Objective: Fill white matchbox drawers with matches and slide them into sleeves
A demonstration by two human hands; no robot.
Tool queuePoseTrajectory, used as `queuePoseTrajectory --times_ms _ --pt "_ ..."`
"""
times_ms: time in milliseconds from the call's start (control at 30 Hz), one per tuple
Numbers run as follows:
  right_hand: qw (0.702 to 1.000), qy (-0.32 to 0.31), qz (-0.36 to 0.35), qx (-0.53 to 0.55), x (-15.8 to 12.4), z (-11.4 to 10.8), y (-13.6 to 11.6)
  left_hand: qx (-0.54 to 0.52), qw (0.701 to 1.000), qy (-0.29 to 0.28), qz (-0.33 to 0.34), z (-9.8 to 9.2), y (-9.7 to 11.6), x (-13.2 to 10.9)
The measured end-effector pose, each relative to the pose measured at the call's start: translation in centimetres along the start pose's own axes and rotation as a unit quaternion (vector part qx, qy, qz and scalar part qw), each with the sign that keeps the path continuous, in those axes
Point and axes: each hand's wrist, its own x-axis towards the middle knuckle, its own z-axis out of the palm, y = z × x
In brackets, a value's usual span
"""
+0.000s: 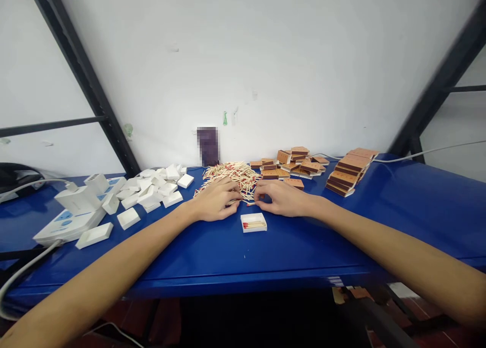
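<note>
My left hand (pixel 217 200) is at the near left edge of a loose heap of red-tipped matches (pixel 232 173), its thumb and fingers pinched on matchsticks that show between them. Across from it, my right hand (pixel 281 198) has its fingers closed on a match (pixel 250 204) whose red head points left. Just in front of both hands lies a small white matchbox tray (pixel 253 229), with several matches lying lengthwise in it, red heads to the left. My fingers partly hide the near side of the heap.
Empty white matchbox trays (pixel 152 190) are piled at left, beside a white power strip (pixel 70 225) with plugs and cables. Brown matchbox sleeves (pixel 299 162) lie at back right, and a leaning row of sleeves (pixel 351 171) stands farther right. Everything rests on a blue table (pixel 296 252) against a white wall.
</note>
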Motion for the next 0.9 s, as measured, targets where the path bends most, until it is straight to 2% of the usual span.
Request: queuePoseTrajectory --times_ms 67,233,300,500,667,800,900 --pt "1.000 0.016 0.002 0.013 0.0 -0.1 0.1 -0.001 1.000 -0.001 -0.002 0.0 0.1 0.0" --pt "0.991 0.105 0.037 0.067 0.1 -0.6 0.1 -0.003 1.000 -0.007 -0.007 -0.1 0.2 0.1" --pt "0.990 0.117 0.039 0.073 0.1 -0.7 0.1 -0.005 1.000 -0.006 -0.006 -0.1 0.2 0.1" --pt "0.994 0.092 0.024 0.062 0.2 -0.9 -0.2 -0.021 1.000 0.003 0.008 0.1 0.2 0.2" --pt "0.993 0.047 -0.010 0.103 0.1 -0.9 -0.1 -0.032 0.999 -0.005 0.019 0.2 0.1 0.2" --pt "0.988 0.034 0.016 0.147 0.0 -0.8 0.2 -0.018 1.000 -0.011 0.001 -0.1 0.6 0.3" --pt "0.990 0.021 0.026 0.138 -0.1 -0.8 0.4 -0.019 0.999 -0.024 -0.011 -0.4 1.0 0.4"
